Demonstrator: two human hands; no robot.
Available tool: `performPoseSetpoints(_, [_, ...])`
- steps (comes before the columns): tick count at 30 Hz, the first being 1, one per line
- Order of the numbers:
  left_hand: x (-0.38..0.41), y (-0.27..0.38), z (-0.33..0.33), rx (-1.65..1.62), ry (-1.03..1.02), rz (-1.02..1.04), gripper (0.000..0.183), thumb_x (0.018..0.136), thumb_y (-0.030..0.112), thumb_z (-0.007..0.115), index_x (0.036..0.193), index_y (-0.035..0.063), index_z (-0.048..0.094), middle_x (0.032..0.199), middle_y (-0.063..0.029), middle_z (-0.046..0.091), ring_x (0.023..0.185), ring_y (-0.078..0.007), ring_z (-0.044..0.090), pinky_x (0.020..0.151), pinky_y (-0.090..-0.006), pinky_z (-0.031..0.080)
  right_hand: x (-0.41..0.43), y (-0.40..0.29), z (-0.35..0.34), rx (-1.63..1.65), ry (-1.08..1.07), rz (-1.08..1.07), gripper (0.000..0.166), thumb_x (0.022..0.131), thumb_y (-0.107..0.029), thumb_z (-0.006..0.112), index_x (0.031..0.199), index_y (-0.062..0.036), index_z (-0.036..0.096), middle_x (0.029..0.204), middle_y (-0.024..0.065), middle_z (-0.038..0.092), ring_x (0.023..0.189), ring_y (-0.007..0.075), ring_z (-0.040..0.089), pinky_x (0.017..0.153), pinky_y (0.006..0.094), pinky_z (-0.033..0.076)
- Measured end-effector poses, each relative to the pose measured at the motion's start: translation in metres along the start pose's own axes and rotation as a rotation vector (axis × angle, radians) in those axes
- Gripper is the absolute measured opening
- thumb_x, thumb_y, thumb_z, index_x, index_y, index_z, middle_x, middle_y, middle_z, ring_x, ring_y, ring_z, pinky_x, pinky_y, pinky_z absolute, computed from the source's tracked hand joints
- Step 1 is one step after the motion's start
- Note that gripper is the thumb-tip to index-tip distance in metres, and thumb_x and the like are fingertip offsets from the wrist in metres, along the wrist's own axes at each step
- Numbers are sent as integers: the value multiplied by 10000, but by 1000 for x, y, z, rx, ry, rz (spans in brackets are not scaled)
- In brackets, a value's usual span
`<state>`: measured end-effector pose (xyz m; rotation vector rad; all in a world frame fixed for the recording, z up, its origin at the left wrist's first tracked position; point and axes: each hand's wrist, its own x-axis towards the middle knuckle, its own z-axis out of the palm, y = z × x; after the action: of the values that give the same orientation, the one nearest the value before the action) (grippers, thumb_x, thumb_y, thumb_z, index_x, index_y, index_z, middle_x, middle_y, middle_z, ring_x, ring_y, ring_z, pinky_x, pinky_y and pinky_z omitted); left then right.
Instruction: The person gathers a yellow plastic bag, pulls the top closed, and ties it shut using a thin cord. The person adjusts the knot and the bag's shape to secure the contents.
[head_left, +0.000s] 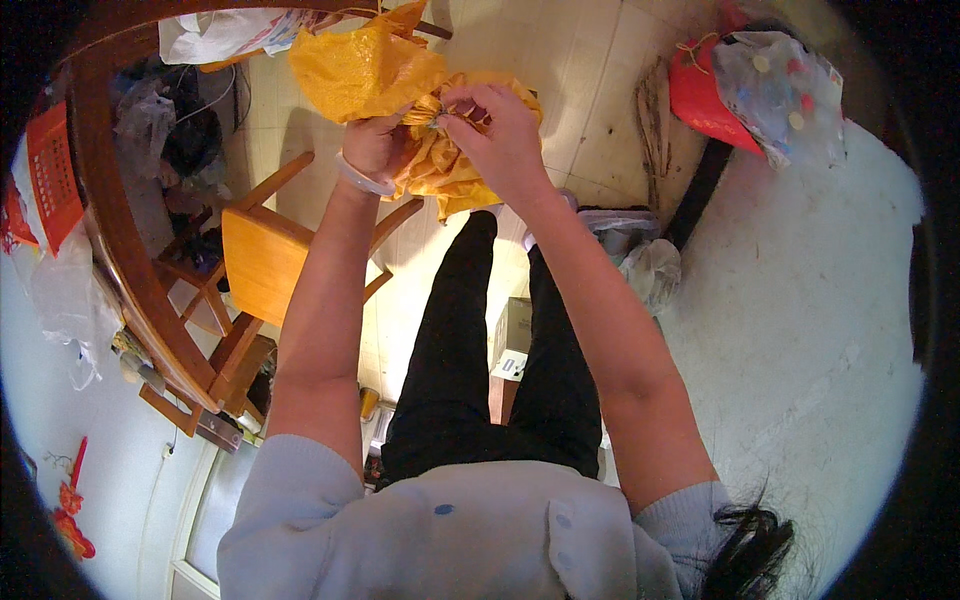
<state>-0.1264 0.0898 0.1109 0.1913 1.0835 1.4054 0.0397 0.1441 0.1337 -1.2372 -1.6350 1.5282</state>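
Note:
In front of me is a yellow woven sack (367, 71), its neck gathered into tight folds between my hands. My left hand (375, 146), with a pale bangle on the wrist, grips the bunched neck from the left. On the other side, the thumb and fingers of my right hand (495, 124) pinch at the gathered folds, where a thin tie seems to go around them. One part of the sack puffs out at the upper left; a creased part hangs below the hands. My left fingertips are mostly hidden by the sack.
A wooden stool (266, 262) stands left of my legs, beside a wooden table with a curved edge (135, 300). At right, a red bag (697, 97) and a clear plastic bag (787, 97) hang by the pale wall (795, 300). A carton (514, 330) shows between my legs.

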Motion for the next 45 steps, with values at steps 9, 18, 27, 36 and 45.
performPoseSetpoints(9, [4,-5,-5,-28,-35,-26,422,910,43,594,1305,26,448,1250,-120,566,1166,-267,555,998,-413,472,6,-6,-4,-17,-77,202,185,810,-72,693,953,37,649,805,71,676,727,129,632,709,255,518])
performPoseSetpoints(18, [4,-6,6,13,-14,17,430,895,38,611,1296,19,457,1246,-128,570,1150,-284,568,980,-438,480,6,-8,-9,-163,-76,206,194,763,-90,678,916,30,664,785,105,684,726,174,658,711,289,524])
performPoseSetpoints(27, [7,-4,8,-16,-30,-141,429,883,42,629,1282,30,471,1226,-110,582,1134,-274,577,979,-441,478,18,17,-25,-183,-258,-73,125,822,-13,664,946,-18,648,903,107,657,790,215,651,730,291,521])
performPoseSetpoints(36, [5,-9,10,7,-45,-32,415,882,22,623,1272,19,480,1227,-122,581,1113,-268,591,952,-416,502,1,6,-8,-184,8,-59,170,787,-28,709,931,11,628,905,112,639,778,228,640,732,307,525])
performPoseSetpoints(45, [2,-15,9,-31,0,-28,416,882,28,618,1273,13,477,1229,-125,580,1122,-280,585,947,-432,505,7,15,-5,-142,-17,107,171,830,-102,686,922,33,639,844,125,661,760,205,631,709,308,503])
